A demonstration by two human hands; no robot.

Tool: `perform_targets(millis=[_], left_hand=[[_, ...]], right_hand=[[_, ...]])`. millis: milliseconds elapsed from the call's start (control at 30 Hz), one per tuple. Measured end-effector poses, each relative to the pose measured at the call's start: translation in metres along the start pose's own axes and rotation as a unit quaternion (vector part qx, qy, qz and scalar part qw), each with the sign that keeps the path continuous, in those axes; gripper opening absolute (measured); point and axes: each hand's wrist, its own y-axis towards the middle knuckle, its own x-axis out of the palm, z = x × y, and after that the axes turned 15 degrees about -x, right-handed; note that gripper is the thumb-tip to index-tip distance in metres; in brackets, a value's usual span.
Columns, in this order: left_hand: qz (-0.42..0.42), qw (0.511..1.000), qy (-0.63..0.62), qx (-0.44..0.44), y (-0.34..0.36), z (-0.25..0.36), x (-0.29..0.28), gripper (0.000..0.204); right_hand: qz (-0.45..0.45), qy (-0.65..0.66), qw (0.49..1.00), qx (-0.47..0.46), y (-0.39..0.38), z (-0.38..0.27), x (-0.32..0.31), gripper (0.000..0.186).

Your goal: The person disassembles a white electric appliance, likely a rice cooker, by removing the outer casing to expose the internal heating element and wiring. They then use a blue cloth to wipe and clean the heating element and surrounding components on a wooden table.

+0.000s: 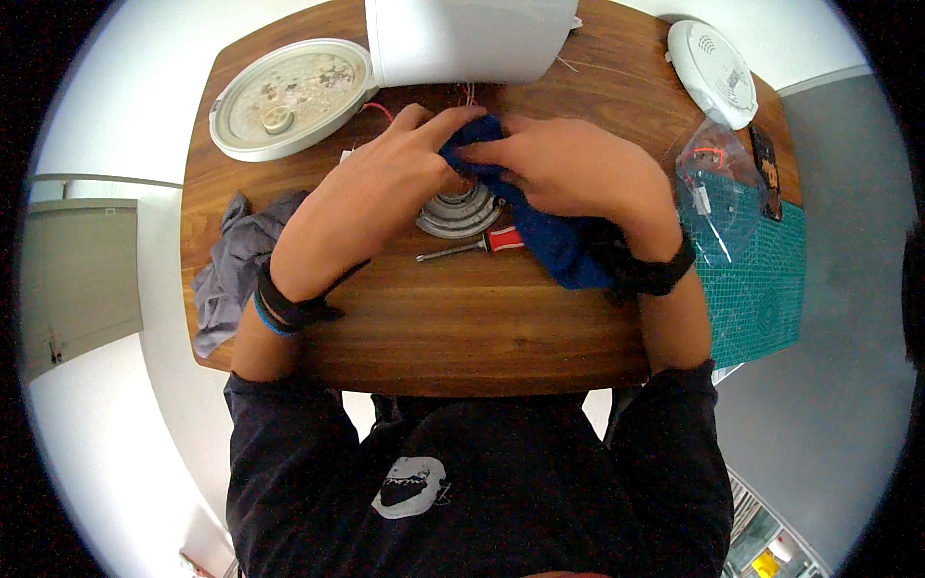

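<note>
A dark blue cloth is bunched between my hands over a round grey metal disc with ringed ridges. My right hand grips the cloth with bent fingers, and its loose end trails down beneath my wrist. From the other side, my left hand closes its fingers against the cloth's upper end; its thumb is hidden. The far part of the disc lies out of sight under my hands and the cloth. Just in front of it rests a screwdriver with a red and black handle, its tip pointing left.
Beyond my hands stands a white appliance housing, thin wires near it. A stained round lid lies far left, a grey cloth nearer. On the right are a white vented cover, a clear plastic bag, a dark phone-like slab and a green cutting mat.
</note>
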Motion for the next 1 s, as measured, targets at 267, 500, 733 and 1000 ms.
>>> perform_targets(millis=[267, 500, 733, 1000], left_hand=[[-0.018, 1.0, -0.01, -0.014, 0.0, -0.003, -0.003, 0.047], [-0.02, 1.0, -0.013, -0.01, 0.001, -0.002, -0.004, 0.047], [0.001, 0.999, -0.035, -0.024, -0.002, -0.009, 0.0, 0.044], [-0.007, 0.998, 0.007, -0.057, -0.001, -0.009, -0.001, 0.043]], right_hand=[[-0.041, 0.003, 0.999, 0.033, 0.004, 0.009, -0.001, 0.04], [-0.071, -0.007, 0.997, 0.03, -0.001, 0.003, -0.009, 0.039], [-0.022, -0.03, 0.998, 0.056, -0.004, -0.006, -0.007, 0.037], [-0.035, -0.014, 0.997, 0.068, -0.015, -0.022, -0.028, 0.036]])
